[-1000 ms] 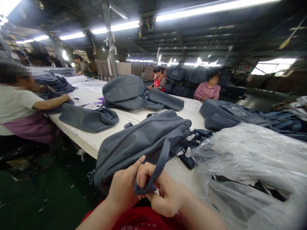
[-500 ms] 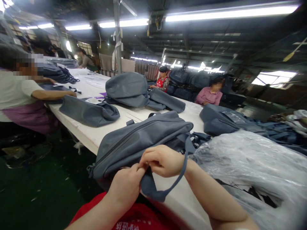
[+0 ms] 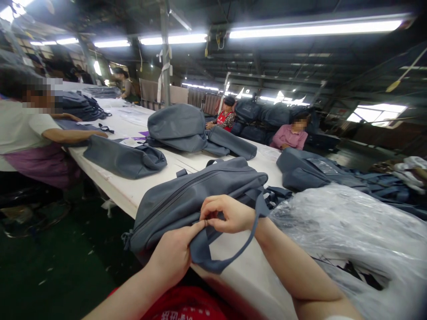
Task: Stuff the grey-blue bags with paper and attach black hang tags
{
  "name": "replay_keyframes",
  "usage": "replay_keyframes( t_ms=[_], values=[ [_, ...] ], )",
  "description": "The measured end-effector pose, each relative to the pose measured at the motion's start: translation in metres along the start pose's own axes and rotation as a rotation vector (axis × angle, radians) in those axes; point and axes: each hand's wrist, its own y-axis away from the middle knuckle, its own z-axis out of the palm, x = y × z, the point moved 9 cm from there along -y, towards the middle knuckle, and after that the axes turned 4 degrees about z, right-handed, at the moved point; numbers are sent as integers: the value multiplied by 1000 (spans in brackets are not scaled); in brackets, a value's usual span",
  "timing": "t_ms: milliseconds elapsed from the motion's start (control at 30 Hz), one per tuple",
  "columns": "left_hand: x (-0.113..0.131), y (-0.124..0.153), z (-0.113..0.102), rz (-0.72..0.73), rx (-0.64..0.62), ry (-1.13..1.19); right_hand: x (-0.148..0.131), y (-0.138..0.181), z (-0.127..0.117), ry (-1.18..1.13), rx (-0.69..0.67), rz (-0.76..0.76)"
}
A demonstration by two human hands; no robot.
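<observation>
1. The left hand (image 3: 173,255) pinches the grey webbing strap (image 3: 213,249), fingers closed on it.
2. The right hand (image 3: 228,214) pinches the same strap just above, fingertips meeting the left's.
3. The strap loops down from the grey fabric zipped bag (image 3: 187,198), lying at the near edge of the long white table (image 3: 133,193).
4. Crinkled clear plastic wrapping (image 3: 340,222) lies just right of it.

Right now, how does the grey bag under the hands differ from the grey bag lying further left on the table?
The near bag sits at the table edge with its zip side showing; the far bag lies slumped, no zip visible. The near bag's strap is pinched by the left hand and right hand; no hand holds the far bag, though a co-worker's arm reaches near it. The near bag looks fuller, the far one flatter. Both are the same grey fabric.
</observation>
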Motion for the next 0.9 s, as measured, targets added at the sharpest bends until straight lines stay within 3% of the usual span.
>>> replay_keyframes(
  t_ms=[333, 400, 533, 633, 800, 900],
  values=[
    [0, -4, -9, -31, 102, 292, 17, 1, -6, -182, 237, 34],
    [-8, -4, -7, -123, 134, 447, 30, 3, -2, -370, 286, 72],
    [-36, 1, 8, -459, 146, 781, 59, 7, 15, -917, 266, 126],
    [-40, -3, 5, -500, 159, 863, 73, 12, 20, -1145, 302, 86],
    [-54, -7, -2, -600, 186, 899, 92, 27, 14, -1217, 485, 46],
    [-61, -11, -7, -555, 164, 789, 98, 43, 1, -1135, 662, -7]
  ],
)
